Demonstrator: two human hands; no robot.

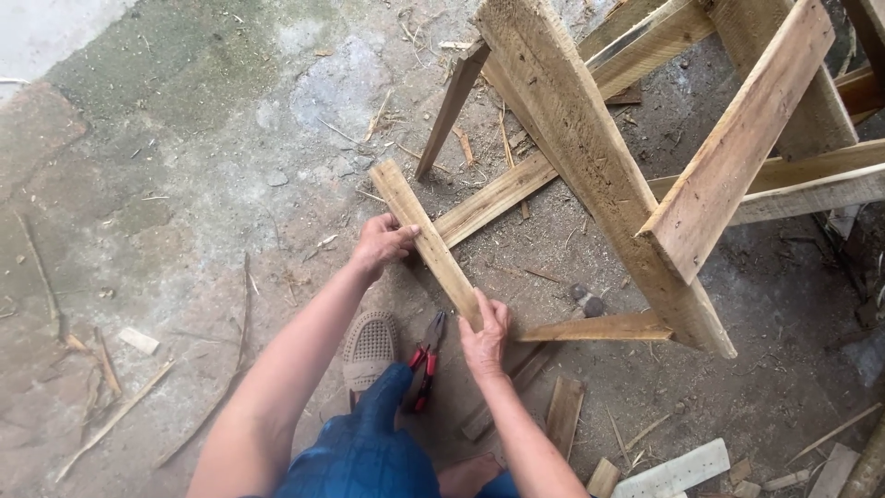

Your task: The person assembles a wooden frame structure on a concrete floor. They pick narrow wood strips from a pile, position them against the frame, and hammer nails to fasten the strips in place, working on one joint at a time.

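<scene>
- A rough concrete floor (184, 184), stained and dusty, is strewn with wood splinters, thin sticks and small offcuts, seen from above by a head-worn camera.
- A frame of rough wooden planks (599, 175) fills the upper right, its boards crossing at angles, with one wide plank running diagonally down to the floor.
- A short wooden slat (426, 238) lies slanted across the lower part of the frame, its upper end towards the left and its lower end towards the right.
- The left hand (383, 242) is closed around the slat near its upper end, fingers wrapped over the edge.
- The right hand (486, 334) grips the slat's lower end, fingers curled over it, where it meets a thinner crosspiece (599, 326).
- Red-handled pliers (427, 360) lie on the floor just beside the right hand, between it and a grey perforated shoe (371, 346).
- A blue-clad knee (369, 443) shows at the bottom.
</scene>
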